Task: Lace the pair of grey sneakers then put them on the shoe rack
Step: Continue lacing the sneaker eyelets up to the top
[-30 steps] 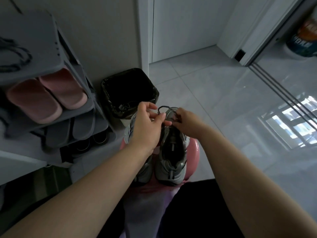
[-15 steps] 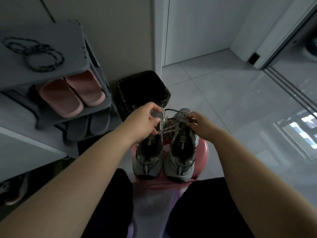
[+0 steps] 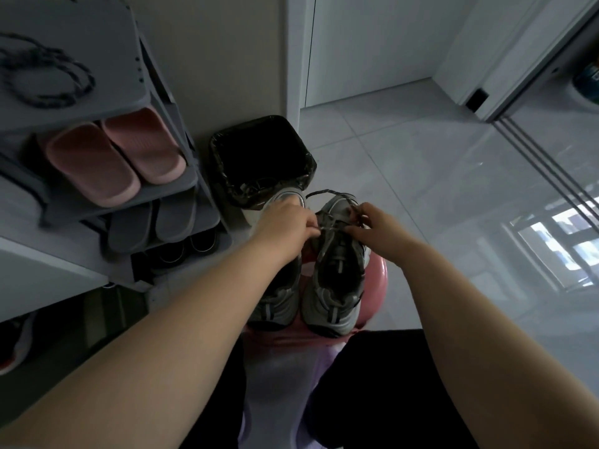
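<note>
Head view: our left hand (image 3: pixel 285 222) and right hand (image 3: pixel 376 231) each pinch the lace (image 3: pixel 332 226), stretched between them over the right sneaker (image 3: pixel 334 286). It stands beside the left sneaker (image 3: pixel 282 303) on the pink stool (image 3: pixel 377 280), long axes parallel, toes pointing away from us; the shoe rack (image 3: pixel 107 43) stands left of the stool

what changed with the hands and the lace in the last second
The left hand and right hand, fingertips together a second ago, have drawn apart sideways, stretching the lace across the right sneaker. Both still pinch the lace. The left sneaker stays beside the right one on the pink stool.
</note>
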### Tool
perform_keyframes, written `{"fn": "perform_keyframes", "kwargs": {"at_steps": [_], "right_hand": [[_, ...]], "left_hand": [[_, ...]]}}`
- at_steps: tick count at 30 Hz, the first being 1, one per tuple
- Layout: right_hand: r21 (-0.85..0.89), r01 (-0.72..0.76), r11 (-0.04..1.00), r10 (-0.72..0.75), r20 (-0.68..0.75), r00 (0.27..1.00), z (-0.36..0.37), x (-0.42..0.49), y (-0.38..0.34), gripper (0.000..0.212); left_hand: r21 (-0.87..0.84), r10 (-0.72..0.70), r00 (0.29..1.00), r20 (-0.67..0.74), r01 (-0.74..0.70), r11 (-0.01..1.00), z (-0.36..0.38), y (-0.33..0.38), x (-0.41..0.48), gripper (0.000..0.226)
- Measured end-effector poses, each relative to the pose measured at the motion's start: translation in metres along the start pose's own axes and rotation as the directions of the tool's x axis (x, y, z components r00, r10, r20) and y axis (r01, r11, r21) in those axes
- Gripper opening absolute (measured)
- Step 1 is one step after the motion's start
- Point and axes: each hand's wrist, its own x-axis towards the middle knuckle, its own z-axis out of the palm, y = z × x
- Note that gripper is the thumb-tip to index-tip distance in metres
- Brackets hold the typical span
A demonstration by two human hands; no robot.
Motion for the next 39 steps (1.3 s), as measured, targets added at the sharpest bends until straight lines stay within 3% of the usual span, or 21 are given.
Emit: {"fn": "perform_keyframes", "kwargs": {"at_steps": [3,7,9,11,12,14,15,16,17,18,19,21,22,23,25,29,33,36,39], "right_hand": [[0.007,0.016,1.0,-0.016,0.009,1.0,0.003,0.0,0.0,0.046],[0.075,0.019,0.997,-0.02,0.013,1.0,0.003,0.002,0.003,0.051],[0.128,0.013,0.992,-0.016,0.016,1.0,0.002,0.002,0.004,0.049],[0.18,0.003,0.984,-0.01,0.033,0.999,0.001,0.002,0.004,0.051],[0.199,-0.002,0.98,-0.006,0.04,0.999,0.001,0.003,0.005,0.052],[0.222,-0.008,0.975,0.0,0.04,0.999,0.0,0.003,0.005,0.053],[0.223,-0.008,0.975,0.0,0.037,0.999,0.0,0.003,0.004,0.052],[0.223,-0.013,0.975,0.005,0.036,0.999,0.0,0.003,0.004,0.051],[0.231,-0.017,0.973,0.008,0.038,0.999,0.0,0.002,0.004,0.047],[0.243,-0.027,0.97,0.017,0.044,0.999,-0.001,0.002,0.004,0.042],[0.253,-0.037,0.967,0.024,0.056,0.998,-0.003,0.002,0.004,0.037],[0.246,-0.065,0.967,0.047,0.075,0.996,-0.006,0.002,0.004,0.029],[0.24,-0.068,0.968,0.054,0.066,0.996,-0.007,0.003,0.004,0.026],[0.238,-0.057,0.97,0.051,0.033,0.998,-0.006,0.004,0.004,0.023],[0.214,-0.01,0.977,0.021,-0.046,0.999,-0.003,0.007,0.004,0.022],[0.003,0.042,0.999,-0.041,-0.121,0.992,0.004,0.013,0.006,0.018],[-0.033,0.006,0.999,-0.012,-0.174,0.985,0.001,0.015,0.001,0.005],[0.178,-0.069,0.982,0.088,-0.104,0.991,-0.01,0.011,0.0,0.021],[0.148,-0.098,0.984,0.102,-0.018,0.995,-0.014,0.003,0.002,0.027]], "left_hand": [[-0.059,0.056,0.992,-0.111,-0.063,0.996,-0.006,0.002,-0.003,0.027],[-0.064,0.099,0.975,-0.201,-0.114,0.991,-0.012,0.013,-0.015,0.023],[-0.164,0.091,0.958,-0.271,-0.139,0.977,-0.021,0.013,-0.022,0.021],[-0.389,0.056,0.959,-0.277,-0.165,0.906,-0.036,0.009,-0.031,0.026],[-0.582,0.011,0.969,-0.249,-0.158,0.798,-0.044,0.009,-0.038,0.029],[-0.922,-0.083,0.98,-0.182,-0.141,0.36,-0.059,0.012,-0.048,0.034],[-0.982,-0.107,0.982,-0.156,-0.142,0.125,-0.064,0.012,-0.051,0.035],[-0.989,-0.114,0.984,-0.14,-0.145,-0.035,-0.068,0.01,-0.052,0.035],[-0.985,-0.108,0.985,-0.132,-0.142,-0.094,-0.069,0.009,-0.052,0.036],[-0.99,-0.097,0.987,-0.125,-0.13,-0.046,-0.07,0.006,-0.05,0.037],[-0.988,-0.095,0.988,-0.122,-0.112,0.104,-0.069,0.004,-0.047,0.038],[-0.855,-0.114,0.983,-0.143,-0.065,0.515,-0.058,-0.003,-0.037,0.037],[-0.739,-0.126,0.98,-0.156,-0.031,0.673,-0.051,-0.006,-0.031,0.035],[-0.615,-0.126,0.979,-0.158,0.002,0.789,-0.043,-0.009,-0.025,0.031],[-0.386,-0.11,0.99,-0.091,0.066,0.92,-0.03,-0.012,-0.014,0.021],[-0.079,-0.05,0.989,0.141,0.061,0.995,-0.004,-0.006,-0.008,0.037],[-0.035,-0.006,0.994,0.111,0.01,0.999,0.01,0.002,-0.004,0.039],[-0.079,0.006,0.998,0.068,0.0,0.997,0.008,0.004,-0.002,0.024],[-0.077,0.045,0.999,0.023,-0.043,0.996,0.002,0.009,-0.003,0.022]]}}
